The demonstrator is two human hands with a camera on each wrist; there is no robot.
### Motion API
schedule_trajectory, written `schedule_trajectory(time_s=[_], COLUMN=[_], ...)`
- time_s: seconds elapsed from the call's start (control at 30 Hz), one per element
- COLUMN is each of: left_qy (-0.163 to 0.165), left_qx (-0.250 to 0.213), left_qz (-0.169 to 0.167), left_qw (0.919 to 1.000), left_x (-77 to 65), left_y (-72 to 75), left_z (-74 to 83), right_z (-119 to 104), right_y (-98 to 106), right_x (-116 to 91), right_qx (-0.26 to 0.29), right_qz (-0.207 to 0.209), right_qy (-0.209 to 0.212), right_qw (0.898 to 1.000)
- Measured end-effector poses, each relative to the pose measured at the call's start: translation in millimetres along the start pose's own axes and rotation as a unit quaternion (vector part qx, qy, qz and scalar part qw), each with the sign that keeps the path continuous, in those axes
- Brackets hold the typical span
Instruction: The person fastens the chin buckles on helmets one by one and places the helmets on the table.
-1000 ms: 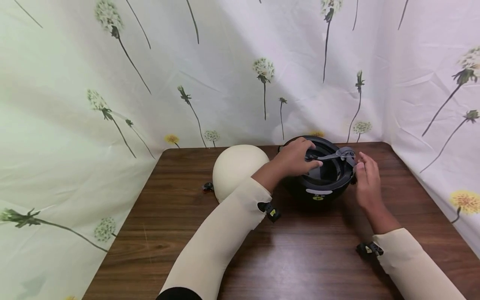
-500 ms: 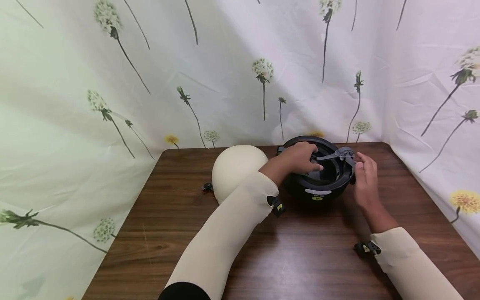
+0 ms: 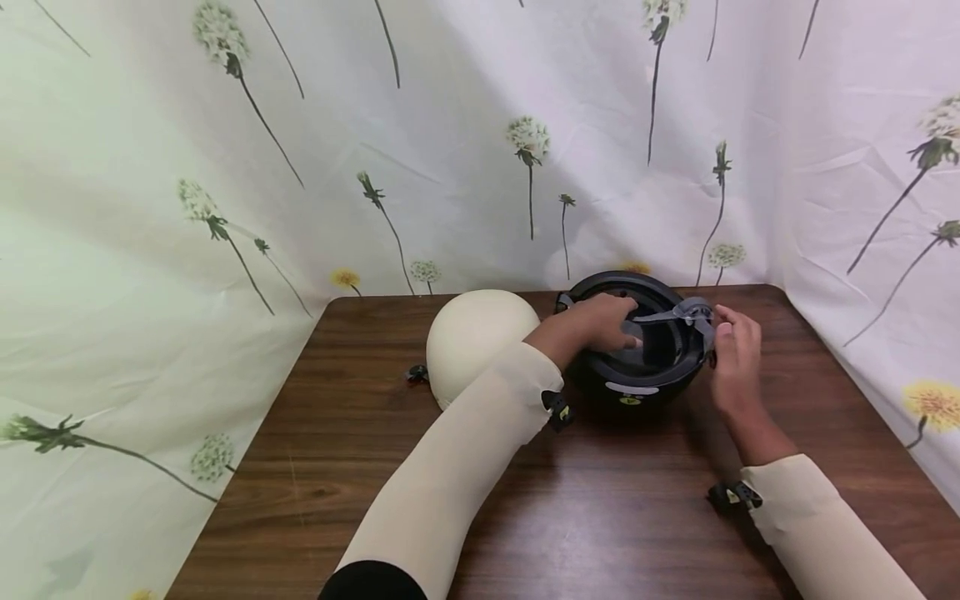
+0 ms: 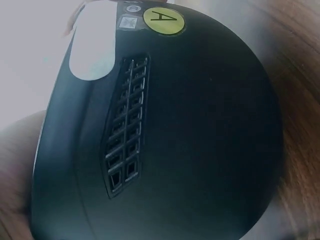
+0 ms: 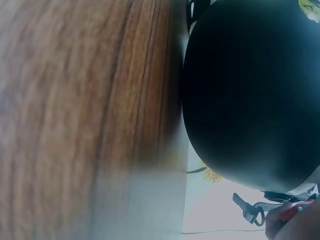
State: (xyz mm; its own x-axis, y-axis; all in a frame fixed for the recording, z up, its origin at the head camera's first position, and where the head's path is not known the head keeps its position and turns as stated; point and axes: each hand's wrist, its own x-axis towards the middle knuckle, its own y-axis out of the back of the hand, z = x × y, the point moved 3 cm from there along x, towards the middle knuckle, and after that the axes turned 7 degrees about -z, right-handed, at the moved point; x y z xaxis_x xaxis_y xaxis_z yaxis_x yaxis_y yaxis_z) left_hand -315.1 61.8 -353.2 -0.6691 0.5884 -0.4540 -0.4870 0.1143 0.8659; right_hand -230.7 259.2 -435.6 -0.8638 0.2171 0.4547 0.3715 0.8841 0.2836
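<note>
A black helmet point(image 3: 637, 400) sits upside down on the table, its hollow facing up. My left hand point(image 3: 592, 323) reaches over the left rim into the hollow, thumb and fingers spread apart; part of the fingers is hidden. A grey strap point(image 3: 667, 316) crosses the opening toward the right rim. There my right hand point(image 3: 737, 367) pinches at the strap's end; a red buckle piece point(image 5: 290, 214) shows by its fingers in the right wrist view. The left wrist view is filled by the helmet's shell point(image 4: 210, 125), with a vent and a yellow round sticker point(image 4: 164, 21).
A cream helmet point(image 3: 476, 342) lies dome up just left of the black one, under my left forearm, with a dark buckle point(image 3: 416, 375) at its left. The brown wooden table point(image 3: 337, 467) meets a flower-patterned curtain point(image 3: 465, 183) behind and at both sides.
My left hand has sunk deeper into the black helmet, its forearm shifting right. The helmet's front has tipped slightly toward me. My right hand has stayed nearly still at the strap.
</note>
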Motion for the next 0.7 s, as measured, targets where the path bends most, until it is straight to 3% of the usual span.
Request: schedule_trajectory(time_s=[0.2,0.3,0.47,0.7], left_qy=[0.016,0.009,-0.001,0.007], left_qx=[-0.007,-0.016,-0.052,-0.078], left_qz=[0.043,0.073,0.118,0.159], left_qw=[0.9989,0.9971,0.9916,0.9841], left_x=[-2.3,-4.1,-6.3,-8.0], left_y=[0.4,0.4,0.2,3.7], left_z=[0.4,1.0,0.4,3.5], right_z=[-3,-4,0,4], right_y=[5,8,13,17], right_x=[2,3,3,2], right_qx=[-0.012,-0.026,-0.057,-0.079], right_qz=[0.016,0.028,0.029,-0.021], right_qy=[0.027,0.021,-0.021,-0.100], right_qw=[0.999,0.999,0.998,0.992])
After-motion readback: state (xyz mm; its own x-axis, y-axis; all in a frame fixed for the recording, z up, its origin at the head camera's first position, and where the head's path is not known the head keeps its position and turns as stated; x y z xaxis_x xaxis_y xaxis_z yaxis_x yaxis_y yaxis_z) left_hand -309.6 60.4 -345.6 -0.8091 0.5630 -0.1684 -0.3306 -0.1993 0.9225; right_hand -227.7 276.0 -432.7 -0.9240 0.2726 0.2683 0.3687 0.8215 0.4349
